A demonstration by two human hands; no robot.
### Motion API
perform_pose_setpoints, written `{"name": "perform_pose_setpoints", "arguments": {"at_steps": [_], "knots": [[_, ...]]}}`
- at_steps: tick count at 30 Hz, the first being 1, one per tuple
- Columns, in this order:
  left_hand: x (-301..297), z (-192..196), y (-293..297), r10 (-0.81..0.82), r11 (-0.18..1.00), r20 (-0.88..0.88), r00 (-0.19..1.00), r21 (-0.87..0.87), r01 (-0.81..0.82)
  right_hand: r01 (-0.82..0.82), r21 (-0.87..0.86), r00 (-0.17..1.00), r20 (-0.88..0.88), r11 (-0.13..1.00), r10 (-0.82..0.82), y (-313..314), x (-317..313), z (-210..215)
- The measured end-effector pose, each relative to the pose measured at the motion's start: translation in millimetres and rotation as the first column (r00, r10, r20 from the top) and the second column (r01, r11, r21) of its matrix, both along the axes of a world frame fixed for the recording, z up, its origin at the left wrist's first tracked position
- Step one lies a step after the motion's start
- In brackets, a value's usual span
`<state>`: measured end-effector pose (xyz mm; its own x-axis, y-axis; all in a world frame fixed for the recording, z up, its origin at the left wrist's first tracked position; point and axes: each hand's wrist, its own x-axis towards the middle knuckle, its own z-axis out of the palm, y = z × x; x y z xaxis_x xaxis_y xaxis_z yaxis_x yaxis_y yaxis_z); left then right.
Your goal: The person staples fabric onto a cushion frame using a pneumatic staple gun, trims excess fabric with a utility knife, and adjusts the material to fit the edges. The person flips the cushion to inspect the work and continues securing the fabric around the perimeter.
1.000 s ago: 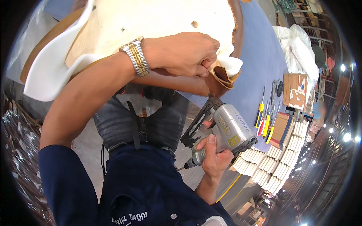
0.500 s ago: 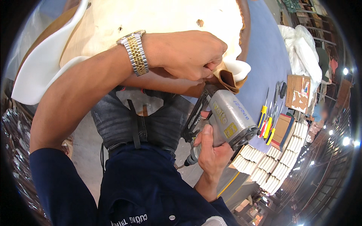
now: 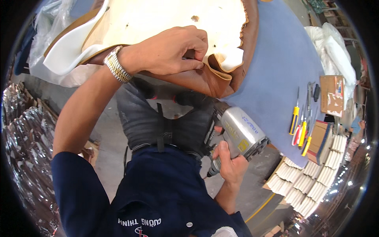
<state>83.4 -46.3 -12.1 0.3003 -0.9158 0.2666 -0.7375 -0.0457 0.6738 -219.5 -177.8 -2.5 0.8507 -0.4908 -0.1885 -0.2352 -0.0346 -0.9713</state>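
Brown leather [image 3: 185, 81] wraps the rim of a pale wooden panel [image 3: 158, 19], with white foam [image 3: 233, 59] showing at the folded corner. Thumb and fingers of my left hand [image 3: 169, 51] pinch the leather's edge just left of that corner fold. A metal watch is on this wrist. My right hand [image 3: 229, 164] grips a silver pneumatic staple gun [image 3: 241, 130] by its handle. The gun's nose points up toward the leather corner and sits a little below it, apart from it as far as I can tell.
Yellow-handled screwdrivers [image 3: 295, 120] and other hand tools lie on the blue table [image 3: 272, 79] at the right. Beyond them are a cardboard box [image 3: 331, 94] and stacked white strips [image 3: 310, 179]. Clear plastic [image 3: 43, 59] hangs at the left, near shiny wrapped bundles [image 3: 31, 150].
The staple gun has drawn back from the leather corner. My left hand has shifted left along the edge, its fingers now pinching the leather, and more of the corner fold shows.
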Motion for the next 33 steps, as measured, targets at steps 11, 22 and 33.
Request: {"name": "perform_pose_setpoints", "arguments": {"at_steps": [11, 22, 33], "knots": [[-29.2, -6.9, -16.4, 0.126, 0.990, 0.097, 0.987, -0.082, -0.119, -0.057, -0.268, 0.998, 0.006, 0.962, 0.060, 6.1, -25.3, -24.6], [-19.1, -14.7, -41.1, 0.083, 0.972, 0.149, 0.985, -0.231, -0.047, 0.030, -0.194, 0.981, 0.194, 0.981, 0.008, 1.6, -16.9, -28.3], [-11.9, -17.5, -41.8, 0.114, 0.981, 0.043, 0.993, -0.162, -0.106, 0.033, -0.212, 0.988, 0.156, 0.977, 0.000, 8.3, 29.8, -20.2]]}}
